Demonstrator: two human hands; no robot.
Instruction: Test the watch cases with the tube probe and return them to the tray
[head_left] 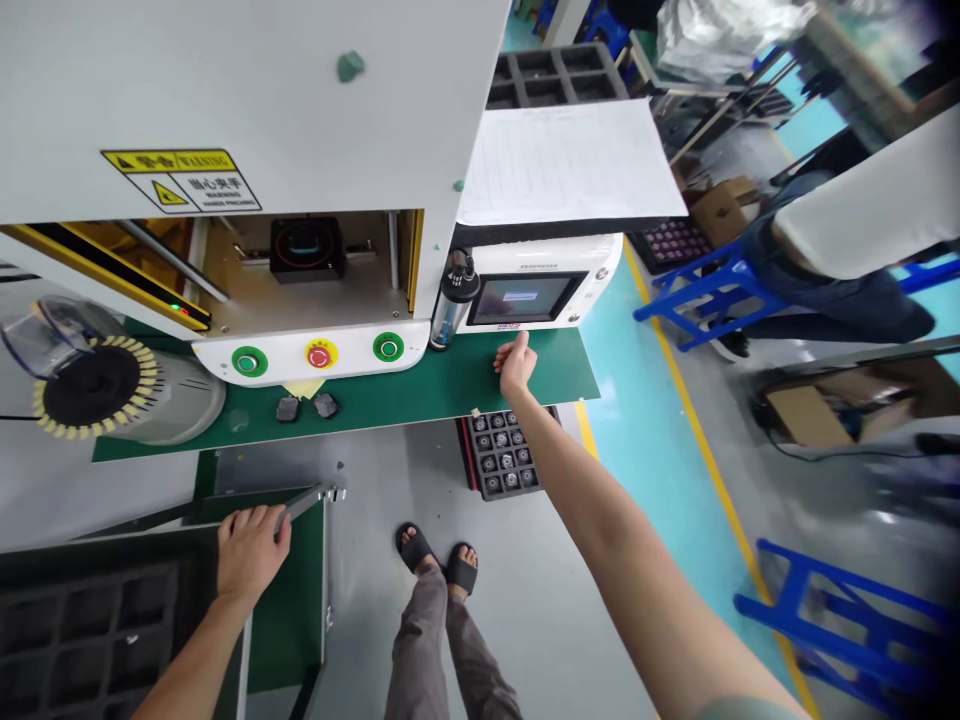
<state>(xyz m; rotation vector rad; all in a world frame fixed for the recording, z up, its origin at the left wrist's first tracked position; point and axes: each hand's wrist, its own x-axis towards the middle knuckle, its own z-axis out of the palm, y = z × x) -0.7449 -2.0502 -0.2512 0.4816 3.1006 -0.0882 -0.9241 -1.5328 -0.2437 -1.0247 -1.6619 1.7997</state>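
Left hand clamped on a bar, right hand out at the mat

My left hand (251, 553) is wrapped tight around a flat metal bar (306, 503) at the corner of a green-topped cart (289, 620). My right hand (517, 364) sits curled narrow at the far edge of the green mat (420, 395), just below the touchscreen (525, 300); I can't tell whether it pinches anything. Two dark lumps (306, 406) lie near the mat's middle, under the red stop button (321, 353). A black tray of metal sockets (499, 455) sits just past the mat's near edge.
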